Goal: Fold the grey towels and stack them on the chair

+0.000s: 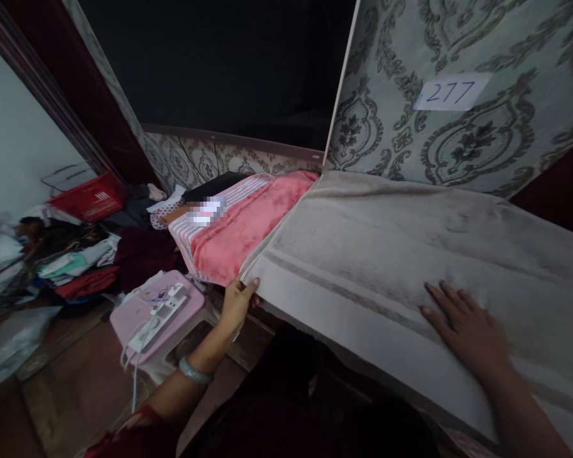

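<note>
A large grey towel (363, 235) with a ribbed band along its near side lies spread over a long low surface below the wall. At its near left corner, my left hand (236, 302) pinches the edge between thumb and fingers. My right hand (468, 324) rests palm down on the grey cloth further right, fingers spread. Left of the grey towel lies a pink towel (253, 229) with a striped grey and white end, partly covered by the grey one's edge.
On a pink stool (186, 292) at the left sits a white power strip (157, 318) with its cable. Piled clothes (86, 273) and a red basket (95, 194) lie behind it. A black television screen (229, 63) hangs above; a paper label (451, 92) reads 277.
</note>
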`<move>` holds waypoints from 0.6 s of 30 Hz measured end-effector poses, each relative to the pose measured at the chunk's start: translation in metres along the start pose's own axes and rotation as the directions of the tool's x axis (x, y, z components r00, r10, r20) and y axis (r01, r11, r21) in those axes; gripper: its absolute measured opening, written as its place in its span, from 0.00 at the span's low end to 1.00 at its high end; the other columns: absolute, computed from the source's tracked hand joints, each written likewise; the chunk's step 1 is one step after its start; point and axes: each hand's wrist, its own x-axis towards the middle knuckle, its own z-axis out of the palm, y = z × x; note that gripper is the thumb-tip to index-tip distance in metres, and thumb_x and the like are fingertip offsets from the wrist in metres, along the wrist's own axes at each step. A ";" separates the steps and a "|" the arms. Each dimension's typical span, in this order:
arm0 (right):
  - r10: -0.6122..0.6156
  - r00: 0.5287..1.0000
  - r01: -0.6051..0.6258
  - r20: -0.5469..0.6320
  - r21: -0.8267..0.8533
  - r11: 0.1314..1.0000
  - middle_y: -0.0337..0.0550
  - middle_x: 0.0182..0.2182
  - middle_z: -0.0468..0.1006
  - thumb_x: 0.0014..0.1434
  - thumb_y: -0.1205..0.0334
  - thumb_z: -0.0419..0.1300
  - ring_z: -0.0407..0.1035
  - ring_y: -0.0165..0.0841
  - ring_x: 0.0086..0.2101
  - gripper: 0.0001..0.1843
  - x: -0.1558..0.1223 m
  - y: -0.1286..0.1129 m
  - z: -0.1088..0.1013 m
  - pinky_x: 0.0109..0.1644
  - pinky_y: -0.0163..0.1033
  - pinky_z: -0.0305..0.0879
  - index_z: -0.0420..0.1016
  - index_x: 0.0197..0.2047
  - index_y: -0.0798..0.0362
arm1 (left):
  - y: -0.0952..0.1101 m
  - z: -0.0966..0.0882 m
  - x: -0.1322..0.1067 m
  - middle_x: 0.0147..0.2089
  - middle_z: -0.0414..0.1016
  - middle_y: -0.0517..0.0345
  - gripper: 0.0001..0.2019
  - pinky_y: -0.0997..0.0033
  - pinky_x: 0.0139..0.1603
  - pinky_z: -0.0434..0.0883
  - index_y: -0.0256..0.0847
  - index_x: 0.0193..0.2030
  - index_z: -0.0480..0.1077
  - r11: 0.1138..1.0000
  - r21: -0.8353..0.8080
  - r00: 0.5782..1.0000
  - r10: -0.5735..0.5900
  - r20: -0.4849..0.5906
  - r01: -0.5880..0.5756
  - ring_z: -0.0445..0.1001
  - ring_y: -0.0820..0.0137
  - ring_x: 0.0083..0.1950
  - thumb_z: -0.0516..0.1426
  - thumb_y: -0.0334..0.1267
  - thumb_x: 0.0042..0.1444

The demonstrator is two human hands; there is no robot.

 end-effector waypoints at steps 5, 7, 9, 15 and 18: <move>0.006 1.000 -0.006 -0.001 -0.008 1.000 0.44 0.69 0.59 0.65 0.35 0.35 0.53 0.52 0.66 0.40 0.001 0.001 0.001 0.63 0.67 0.56 0.61 0.70 0.44 | -0.008 0.006 0.001 0.14 0.64 0.66 0.22 0.78 0.15 0.58 0.40 0.27 0.66 0.998 -0.049 0.999 0.033 0.002 -0.033 0.61 0.76 0.13 0.64 0.57 0.46; 0.000 1.000 0.000 0.003 -0.015 1.000 0.44 0.69 0.58 0.65 0.35 0.36 0.53 0.52 0.66 0.39 0.001 0.002 0.002 0.63 0.67 0.57 0.60 0.70 0.44 | -0.009 0.007 0.001 0.14 0.63 0.67 0.23 0.77 0.14 0.59 0.40 0.25 0.64 0.996 -0.090 1.000 0.023 0.002 -0.023 0.60 0.77 0.13 0.64 0.59 0.46; -0.004 1.000 0.004 0.002 -0.018 1.000 0.43 0.70 0.58 0.65 0.36 0.36 0.53 0.52 0.66 0.39 0.001 0.002 0.002 0.63 0.66 0.57 0.60 0.70 0.44 | -0.009 0.009 0.002 0.15 0.61 0.68 0.25 0.77 0.14 0.60 0.41 0.25 0.64 0.992 -0.126 1.000 0.013 -0.011 -0.015 0.58 0.78 0.13 0.65 0.60 0.44; -0.009 1.000 0.009 0.001 -0.017 1.000 0.43 0.70 0.57 0.65 0.36 0.37 0.52 0.52 0.67 0.38 0.000 0.002 0.002 0.63 0.66 0.57 0.59 0.71 0.44 | -0.010 0.013 0.002 0.13 0.58 0.69 0.27 0.76 0.12 0.58 0.41 0.22 0.62 0.988 -0.155 0.997 -0.023 -0.079 0.010 0.55 0.78 0.12 0.66 0.63 0.41; 0.000 1.000 0.000 0.004 -0.017 1.000 0.43 0.69 0.58 0.65 0.36 0.37 0.53 0.52 0.66 0.38 0.000 0.001 0.000 0.63 0.66 0.57 0.60 0.70 0.45 | -0.013 0.014 0.003 0.12 0.57 0.67 0.29 0.75 0.12 0.59 0.41 0.19 0.61 0.988 -0.150 0.992 -0.050 -0.113 0.033 0.56 0.77 0.12 0.64 0.66 0.41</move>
